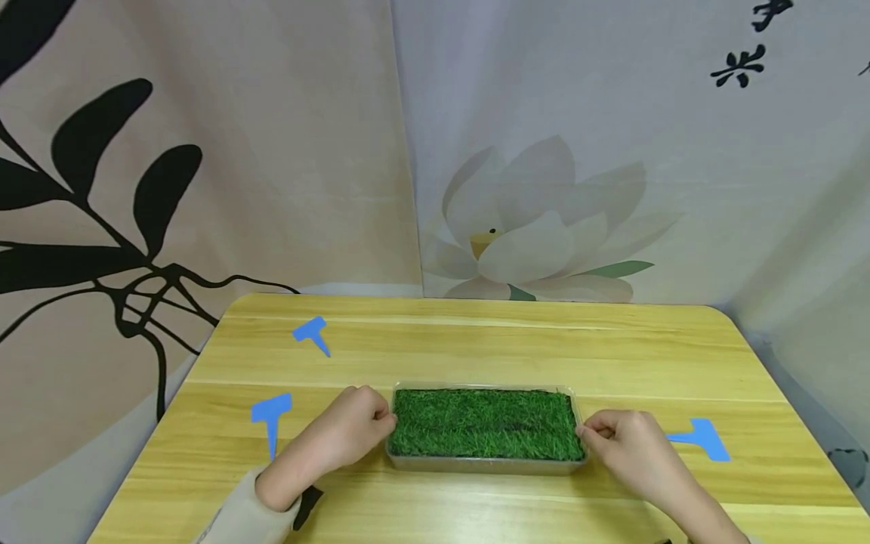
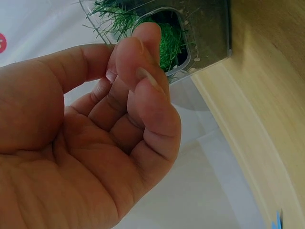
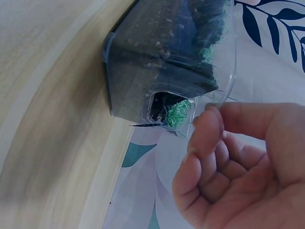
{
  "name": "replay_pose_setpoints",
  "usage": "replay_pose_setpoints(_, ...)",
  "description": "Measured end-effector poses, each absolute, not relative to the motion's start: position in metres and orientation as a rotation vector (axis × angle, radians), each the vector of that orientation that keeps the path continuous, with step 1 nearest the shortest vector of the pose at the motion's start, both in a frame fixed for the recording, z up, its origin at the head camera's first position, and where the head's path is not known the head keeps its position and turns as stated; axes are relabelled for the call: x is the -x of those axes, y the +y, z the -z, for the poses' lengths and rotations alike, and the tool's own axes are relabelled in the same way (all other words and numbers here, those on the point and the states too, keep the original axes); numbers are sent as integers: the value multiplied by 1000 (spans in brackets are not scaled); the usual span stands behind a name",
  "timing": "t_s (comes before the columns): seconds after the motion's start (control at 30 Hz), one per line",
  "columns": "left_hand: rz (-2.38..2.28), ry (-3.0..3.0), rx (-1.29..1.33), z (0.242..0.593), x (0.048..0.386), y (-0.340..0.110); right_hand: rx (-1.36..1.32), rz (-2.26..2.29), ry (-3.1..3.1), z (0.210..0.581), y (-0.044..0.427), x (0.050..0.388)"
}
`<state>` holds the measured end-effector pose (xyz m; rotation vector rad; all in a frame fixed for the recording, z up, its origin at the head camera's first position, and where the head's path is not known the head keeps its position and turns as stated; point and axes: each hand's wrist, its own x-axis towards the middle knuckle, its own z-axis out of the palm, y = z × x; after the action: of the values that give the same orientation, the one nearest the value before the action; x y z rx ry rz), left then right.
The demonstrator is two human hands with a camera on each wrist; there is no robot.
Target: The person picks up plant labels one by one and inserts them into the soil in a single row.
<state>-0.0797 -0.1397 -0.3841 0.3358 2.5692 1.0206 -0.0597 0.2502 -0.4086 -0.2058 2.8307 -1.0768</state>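
Note:
A clear plastic container sits on the table, its top covered by green grass-like turf. At its left end my left hand pinches the rim between thumb and index finger, the other fingers curled. My right hand pinches the rim at the opposite end in the same way. Through the clear wall in the right wrist view, a dark layer and small pale bits show. An opening in that end has green blades behind it. In the left wrist view the fingers hide part of the rim.
A blue T-shaped tag lies left of my left hand, and a second blue tag is farther back. Another blue tag lies to the right of my right hand. Behind the wooden table hangs a printed curtain.

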Motion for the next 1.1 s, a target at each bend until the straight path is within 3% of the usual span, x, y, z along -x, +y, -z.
replay_pose_setpoints(1.1,-1037,2596,-359,386,79,-139,130,903,2920,404,265,65)
